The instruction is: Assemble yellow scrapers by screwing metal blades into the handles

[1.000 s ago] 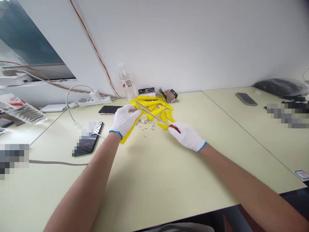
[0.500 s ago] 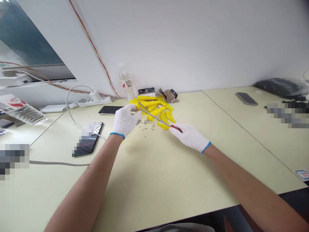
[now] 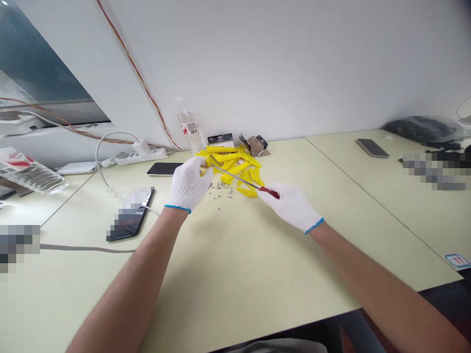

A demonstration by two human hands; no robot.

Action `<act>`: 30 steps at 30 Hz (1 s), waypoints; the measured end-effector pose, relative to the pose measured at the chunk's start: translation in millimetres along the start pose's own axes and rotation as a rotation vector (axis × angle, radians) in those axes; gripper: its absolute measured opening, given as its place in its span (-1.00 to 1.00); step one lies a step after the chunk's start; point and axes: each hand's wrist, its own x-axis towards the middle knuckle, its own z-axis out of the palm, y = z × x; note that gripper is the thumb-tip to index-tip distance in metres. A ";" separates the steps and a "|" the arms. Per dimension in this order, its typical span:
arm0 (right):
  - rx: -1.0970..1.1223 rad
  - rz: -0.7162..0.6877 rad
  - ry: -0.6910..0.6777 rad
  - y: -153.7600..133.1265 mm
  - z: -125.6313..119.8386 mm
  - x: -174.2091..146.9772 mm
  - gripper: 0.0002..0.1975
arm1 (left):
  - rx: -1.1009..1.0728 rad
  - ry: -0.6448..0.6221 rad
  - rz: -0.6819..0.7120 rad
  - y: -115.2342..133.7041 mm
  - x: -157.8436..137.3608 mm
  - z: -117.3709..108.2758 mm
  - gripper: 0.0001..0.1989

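Observation:
Both my hands wear white knit gloves with blue cuffs. My left hand (image 3: 191,182) is closed in a pinch on a yellow plastic part (image 3: 209,162), and its palm side is hidden. My right hand (image 3: 289,203) grips the red handle of a screwdriver (image 3: 238,177), whose long metal shaft points left. The shaft's tip is at the yellow part by my left fingertips; whether it touches a screw is too small to tell. Behind lies a heap of yellow plastic parts (image 3: 235,171). Several small metal pieces (image 3: 221,186) are scattered in front of it.
A clear water bottle (image 3: 190,128) stands by the wall near black-and-white packaging (image 3: 221,140) and brown cards (image 3: 255,145). Phones lie left (image 3: 164,168), nearer (image 3: 132,218) and right (image 3: 371,147). A power strip (image 3: 142,156) trails white cables. Another bottle (image 3: 33,171) lies far left.
The whole view shifts slightly left. My hands keep their grips, and the screwdriver stays at the yellow part; its red handle shows a little more.

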 end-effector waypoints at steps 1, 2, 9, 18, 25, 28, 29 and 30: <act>0.103 0.082 -0.123 -0.9 -3.3 -0.5 -0.51 | 0.014 -0.005 -0.008 0.1 0.3 1.8 -0.80; 0.241 0.171 -0.269 -2.0 -7.0 -1.0 -0.50 | 0.022 -0.014 -0.016 0.6 0.6 3.0 -0.79; 0.179 0.142 -0.051 -9.0 -3.4 -4.4 -0.66 | 0.024 -0.033 -0.046 5.5 5.9 2.4 -0.80; 0.413 0.250 -0.358 -4.4 -12.4 -3.3 -0.61 | -0.004 -0.055 -0.035 4.2 13.1 7.9 -0.79; -0.137 -0.058 0.148 5.7 -4.7 0.2 -0.67 | 0.014 -0.072 -0.057 3.5 15.7 7.2 -0.81; -0.139 -0.053 0.077 0.6 -8.5 -1.3 -0.63 | 0.015 -0.080 -0.069 4.6 15.5 8.7 -0.81; -0.025 0.026 -0.062 -1.5 -12.4 -1.9 -0.60 | 0.008 -0.086 -0.063 5.0 15.5 9.5 -0.81; 0.116 0.119 -0.235 -3.2 -16.7 -2.4 -0.59 | -0.002 -0.092 -0.054 5.2 15.5 10.2 -0.81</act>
